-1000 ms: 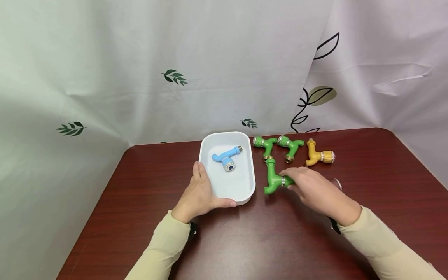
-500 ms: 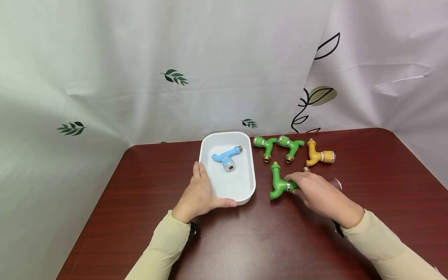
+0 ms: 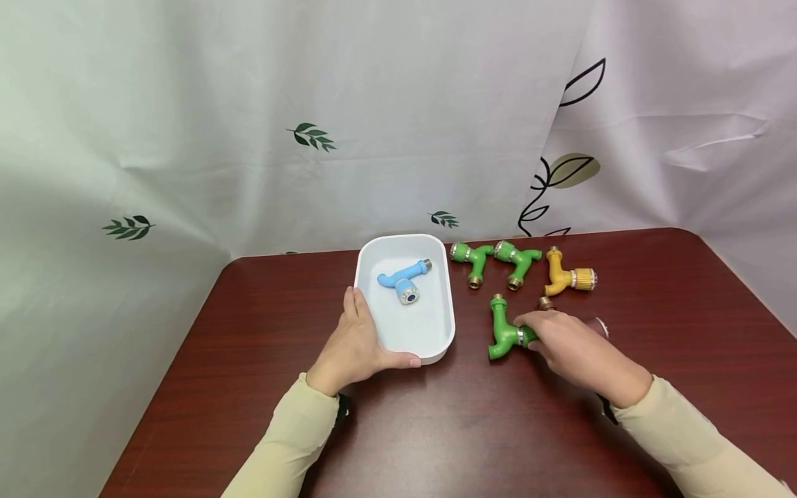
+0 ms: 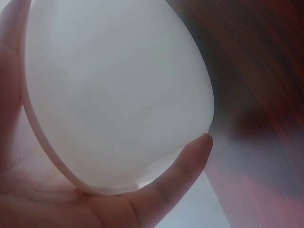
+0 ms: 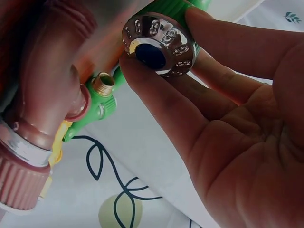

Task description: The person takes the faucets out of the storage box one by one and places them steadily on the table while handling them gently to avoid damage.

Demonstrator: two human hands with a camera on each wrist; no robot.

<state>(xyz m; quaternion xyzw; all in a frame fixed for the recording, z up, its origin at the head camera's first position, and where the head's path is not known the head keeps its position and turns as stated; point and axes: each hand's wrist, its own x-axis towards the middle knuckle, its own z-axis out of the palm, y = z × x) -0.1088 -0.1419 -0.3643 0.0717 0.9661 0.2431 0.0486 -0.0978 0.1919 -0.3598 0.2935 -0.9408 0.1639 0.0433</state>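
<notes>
My right hand (image 3: pixel 563 344) pinches the green tap (image 3: pixel 501 333) by its ribbed knob, between thumb and fingers. The knob's silver cap with a dark blue centre (image 5: pixel 151 56) shows in the right wrist view. Partly hidden under that hand is a brown tap (image 5: pixel 45 90), of which only the threaded end and knob rim peek out in the head view. My left hand (image 3: pixel 355 344) rests against the near left corner of a white tray (image 3: pixel 423 339), fingers straight along its side and thumb along its front wall. Inside the tray lies a blue tap (image 3: pixel 401 278).
Behind the held tap, two more green taps (image 3: pixel 478 259) (image 3: pixel 518 259) lie near the table's back edge. To their right is a yellow tap (image 3: pixel 563 273). A white patterned curtain (image 3: pixel 386 138) hangs behind the dark red table (image 3: pixel 423 429).
My right hand has shifted right and slightly nearer, carrying the green tap away from the tray and the back taps. My left hand and the tray stay put.
</notes>
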